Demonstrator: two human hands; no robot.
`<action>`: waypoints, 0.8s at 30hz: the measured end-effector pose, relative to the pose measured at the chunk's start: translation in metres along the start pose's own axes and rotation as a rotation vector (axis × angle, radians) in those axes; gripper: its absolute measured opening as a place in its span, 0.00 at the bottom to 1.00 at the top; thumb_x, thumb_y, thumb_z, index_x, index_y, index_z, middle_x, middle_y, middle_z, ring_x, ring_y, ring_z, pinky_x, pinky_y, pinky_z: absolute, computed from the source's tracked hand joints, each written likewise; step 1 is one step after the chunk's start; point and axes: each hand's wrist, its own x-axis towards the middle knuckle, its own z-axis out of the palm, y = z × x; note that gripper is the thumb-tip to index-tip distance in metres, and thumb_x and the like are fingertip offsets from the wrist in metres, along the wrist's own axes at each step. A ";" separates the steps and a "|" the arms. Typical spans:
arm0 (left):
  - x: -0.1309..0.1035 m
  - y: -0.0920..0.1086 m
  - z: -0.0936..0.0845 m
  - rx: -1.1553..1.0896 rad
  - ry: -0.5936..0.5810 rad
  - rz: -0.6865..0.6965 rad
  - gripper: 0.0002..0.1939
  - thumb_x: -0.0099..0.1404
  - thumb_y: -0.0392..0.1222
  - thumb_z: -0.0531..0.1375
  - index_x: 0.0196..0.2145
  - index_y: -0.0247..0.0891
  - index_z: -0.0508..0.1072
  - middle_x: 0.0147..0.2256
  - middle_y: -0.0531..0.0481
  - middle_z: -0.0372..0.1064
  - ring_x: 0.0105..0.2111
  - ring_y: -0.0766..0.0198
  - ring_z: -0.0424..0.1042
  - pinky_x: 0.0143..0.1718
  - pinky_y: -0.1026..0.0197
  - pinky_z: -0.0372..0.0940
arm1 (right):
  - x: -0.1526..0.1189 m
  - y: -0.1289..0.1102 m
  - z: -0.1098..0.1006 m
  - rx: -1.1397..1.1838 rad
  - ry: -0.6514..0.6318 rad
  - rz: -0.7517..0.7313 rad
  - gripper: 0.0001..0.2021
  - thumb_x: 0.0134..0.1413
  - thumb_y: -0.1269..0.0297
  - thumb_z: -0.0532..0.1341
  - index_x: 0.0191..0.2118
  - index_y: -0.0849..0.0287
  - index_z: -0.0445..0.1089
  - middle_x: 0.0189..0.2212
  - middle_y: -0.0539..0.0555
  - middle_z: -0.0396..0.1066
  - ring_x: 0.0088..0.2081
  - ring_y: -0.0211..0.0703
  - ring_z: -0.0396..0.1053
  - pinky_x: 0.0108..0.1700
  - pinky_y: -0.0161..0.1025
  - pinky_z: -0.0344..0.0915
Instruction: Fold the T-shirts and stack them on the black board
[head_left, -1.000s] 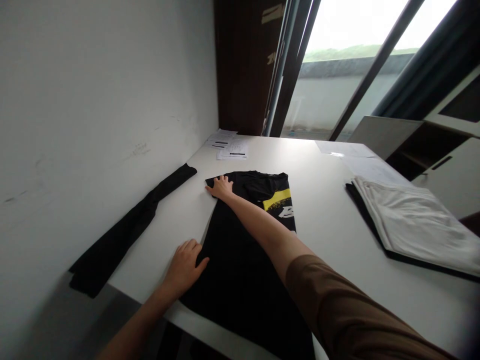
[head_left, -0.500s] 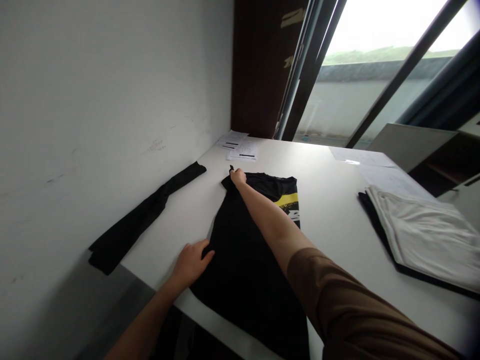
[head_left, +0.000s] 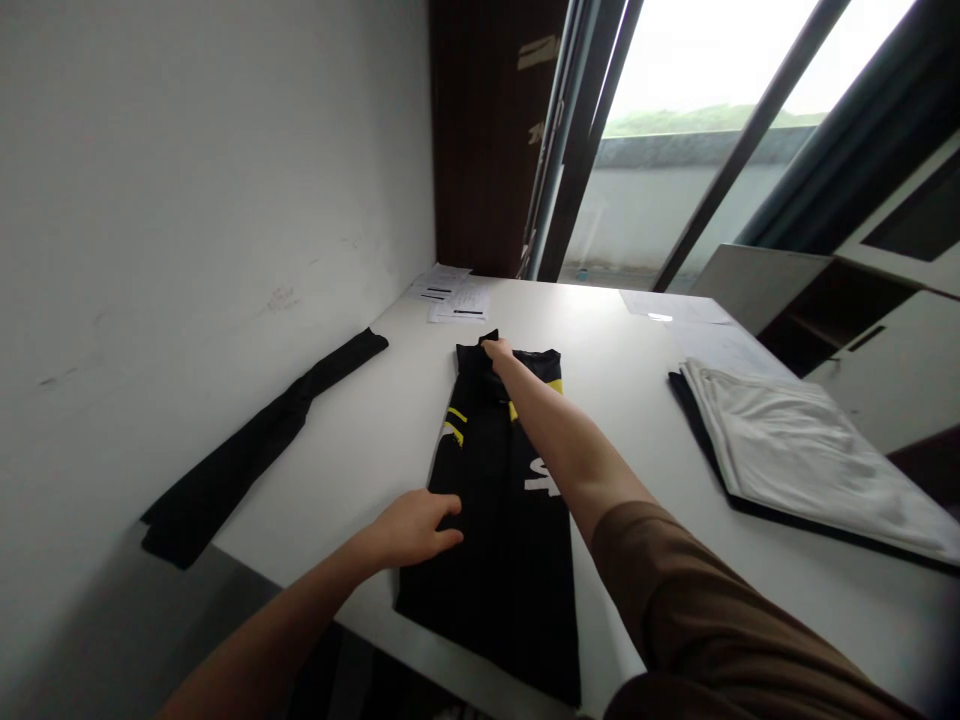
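Observation:
A black shirt (head_left: 487, 570) with yellow and white print lies lengthwise on the white table, with its left part folded over toward the middle. My right hand (head_left: 498, 350) reaches across to the shirt's far end and is closed on a bit of its fabric there. The right forearm covers part of the white print. At the shirt's left edge is my left hand (head_left: 412, 525), its thumb and fingers apart over the cloth. Whether those fingertips press on the fabric I cannot tell.
A long folded black cloth (head_left: 262, 445) lies along the table's left edge by the wall. On the right is a stack of folded garments, a white one (head_left: 795, 450) over a black one. Printed papers (head_left: 459, 300) lie at the table's far end (head_left: 555, 310).
My right hand has brought the shirt's left side over to the right, and yellow stripes now show on the left. My left hand has moved slightly right, its fingers apart. The view has shifted right.

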 end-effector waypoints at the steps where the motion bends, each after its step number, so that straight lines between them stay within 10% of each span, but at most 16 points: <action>1: 0.003 0.006 -0.001 0.007 -0.008 0.018 0.09 0.66 0.48 0.62 0.41 0.44 0.75 0.34 0.51 0.76 0.34 0.56 0.75 0.32 0.62 0.61 | 0.001 0.005 -0.007 -0.001 0.011 0.027 0.18 0.54 0.62 0.62 0.49 0.65 0.76 0.34 0.60 0.77 0.39 0.53 0.75 0.42 0.44 0.72; 17: 0.026 0.058 0.014 -0.063 -0.147 0.257 0.09 0.66 0.51 0.62 0.40 0.45 0.75 0.32 0.53 0.76 0.33 0.59 0.75 0.29 0.63 0.57 | 0.025 0.093 -0.085 -0.044 0.147 0.187 0.16 0.55 0.63 0.61 0.49 0.61 0.76 0.44 0.60 0.77 0.43 0.48 0.74 0.44 0.38 0.69; 24: 0.059 0.051 0.022 -0.319 -0.451 0.301 0.11 0.71 0.50 0.57 0.39 0.42 0.73 0.26 0.57 0.73 0.25 0.67 0.72 0.28 0.67 0.61 | 0.012 0.123 -0.095 -0.116 0.105 0.234 0.18 0.57 0.61 0.61 0.52 0.62 0.74 0.46 0.62 0.77 0.43 0.51 0.75 0.44 0.42 0.71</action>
